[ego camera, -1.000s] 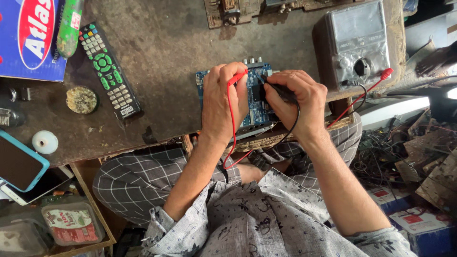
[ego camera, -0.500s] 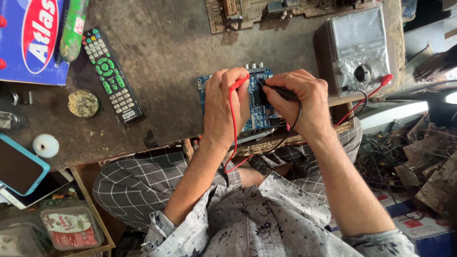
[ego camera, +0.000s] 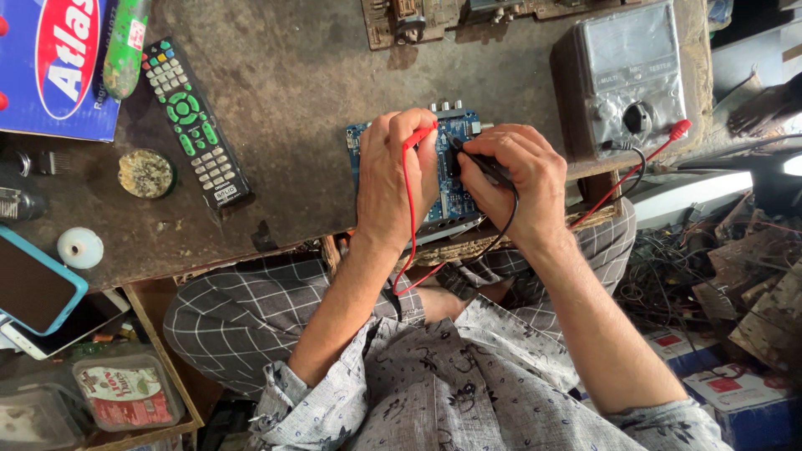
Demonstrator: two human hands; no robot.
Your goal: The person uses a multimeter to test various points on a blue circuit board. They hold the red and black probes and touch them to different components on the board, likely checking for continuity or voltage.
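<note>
A blue circuit board (ego camera: pixel 455 179) lies at the near edge of a dark, worn workbench (ego camera: pixel 301 108). My left hand (ego camera: pixel 395 175) rests on the board's left half and holds a red test probe (ego camera: pixel 419 136), its red lead running down toward my lap. My right hand (ego camera: pixel 518 179) grips a black test probe (ego camera: pixel 478 160) with its tip on the middle of the board. Both leads run to a grey analog multimeter (ego camera: pixel 631 79) at the right of the bench.
A black remote control (ego camera: pixel 195 124) and a green tube (ego camera: pixel 125 46) lie at left beside a blue box (ego camera: pixel 54 67). Phones (ego camera: pixel 38 292) and a white tape roll (ego camera: pixel 80 248) sit at far left. Scrap boards and wires (ego camera: pixel 710 276) pile at right.
The view has drifted slightly. Both hands stay on the board, with the probes shifted only a little.
</note>
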